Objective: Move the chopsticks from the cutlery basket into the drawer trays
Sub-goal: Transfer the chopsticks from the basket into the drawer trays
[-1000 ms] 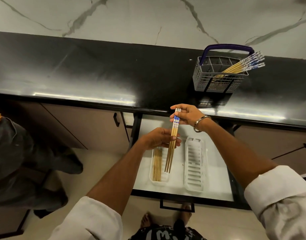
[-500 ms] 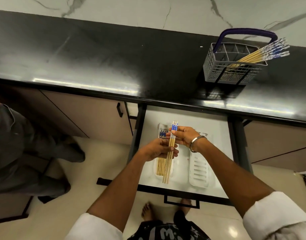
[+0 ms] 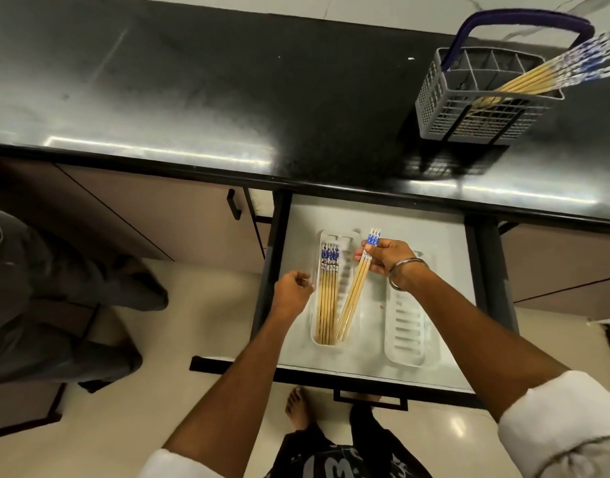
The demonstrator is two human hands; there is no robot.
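- down in the open drawer (image 3: 448,243) under the black counter (image 3: 227,98), we've got two white slotted trays lying side by side, the left tray (image 3: 351,339) and the right tray (image 3: 405,339)
- our right hand (image 3: 388,258) is pinching a small bunch of chopsticks (image 3: 355,291) near their blue patterned tops, fingers curled shut around them
- that held bunch is tilted, tops up by the hand and the plain tips pointing down toward the near end of the left tray; we can't tell whether the tips actually touch it
- a row of chopsticks (image 3: 327,298) already lies flat in the left tray, lined up along its left side with the blue ends at the far end
- right tray looks bare from what we can see, though our wrist covers its far end
- our left hand (image 3: 293,291) sits just beside the left tray's left edge, fingers loosely curled, holding nothing
- up on the counter at the far right, the grey cutlery basket (image 3: 444,108) with the purple handle has more chopsticks (image 3: 551,72) leaning out of it toward the right
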